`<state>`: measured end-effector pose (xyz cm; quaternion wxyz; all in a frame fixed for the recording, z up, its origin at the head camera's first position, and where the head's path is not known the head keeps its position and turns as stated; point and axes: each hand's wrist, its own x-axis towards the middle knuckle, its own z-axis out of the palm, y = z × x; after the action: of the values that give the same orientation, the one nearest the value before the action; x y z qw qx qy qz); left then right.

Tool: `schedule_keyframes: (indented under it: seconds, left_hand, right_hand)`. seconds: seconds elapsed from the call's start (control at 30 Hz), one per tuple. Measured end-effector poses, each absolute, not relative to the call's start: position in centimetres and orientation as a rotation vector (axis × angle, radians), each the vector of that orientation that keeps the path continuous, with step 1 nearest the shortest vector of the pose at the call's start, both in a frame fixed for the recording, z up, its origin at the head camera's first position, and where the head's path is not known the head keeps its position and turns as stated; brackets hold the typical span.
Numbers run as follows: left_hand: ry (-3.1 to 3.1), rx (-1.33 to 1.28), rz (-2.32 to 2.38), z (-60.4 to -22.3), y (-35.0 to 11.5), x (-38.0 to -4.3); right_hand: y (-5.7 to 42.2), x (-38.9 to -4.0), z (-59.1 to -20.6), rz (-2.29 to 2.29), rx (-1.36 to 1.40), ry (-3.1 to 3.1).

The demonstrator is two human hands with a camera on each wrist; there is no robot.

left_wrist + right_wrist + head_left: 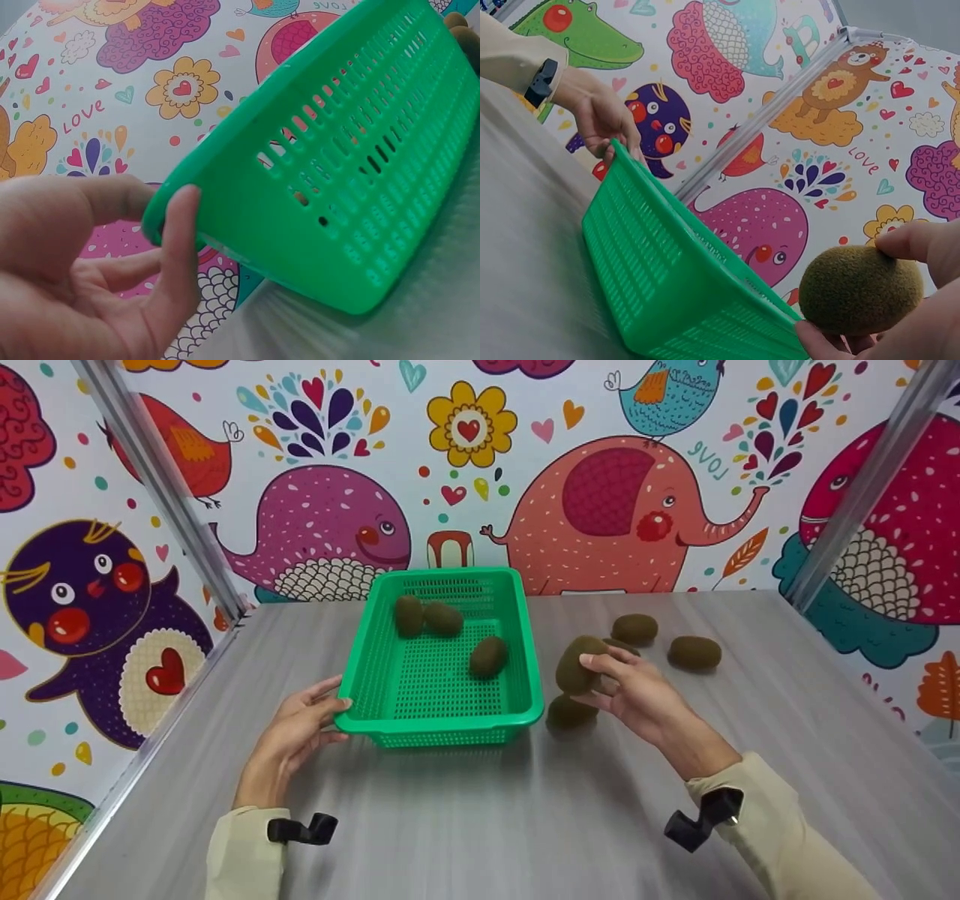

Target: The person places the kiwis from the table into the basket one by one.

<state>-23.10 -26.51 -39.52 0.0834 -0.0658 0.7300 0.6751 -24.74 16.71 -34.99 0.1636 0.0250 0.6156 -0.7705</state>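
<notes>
A green plastic basket (442,726) with slotted walls stands on the table. Inside it lie three brown fuzzy kiwis, one of them a kiwi (489,657) near the right wall. My left hand (300,727) pinches the basket's near left corner; in the left wrist view the thumb (180,232) lies against the rim. My right hand (637,690) holds a kiwi (861,289) between thumb and fingers, just right of the basket and above the table. Under that hand is another kiwi (571,715), partly hidden.
Right of the basket lie a kiwi (635,628), a kiwi (694,653) and one partly hidden behind the right hand. The grey table (450,825) meets printed cartoon walls at the back and sides. Metal posts (862,487) stand at the corners.
</notes>
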Motion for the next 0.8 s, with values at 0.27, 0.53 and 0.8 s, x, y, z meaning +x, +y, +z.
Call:
schedule_keyframes:
  seconds: [0.27,0.53,0.8]
  left_hand:
    - [2.173,-0.208,2.015,-39.6,-26.5,-23.1]
    - [2.166,-0.198,2.022,-39.6,-26.4,-23.0]
    - [2.202,-0.216,1.987,-39.6,-26.3,-23.0]
  right_hand:
    - [15.4,-25.0,-34.2,-2.238,0.063,1.728]
    - [14.3,-25.4,-33.9,-2.241,0.040,1.731]
    - [13.0,-26.4,-33.1,-2.299,0.064,1.695]
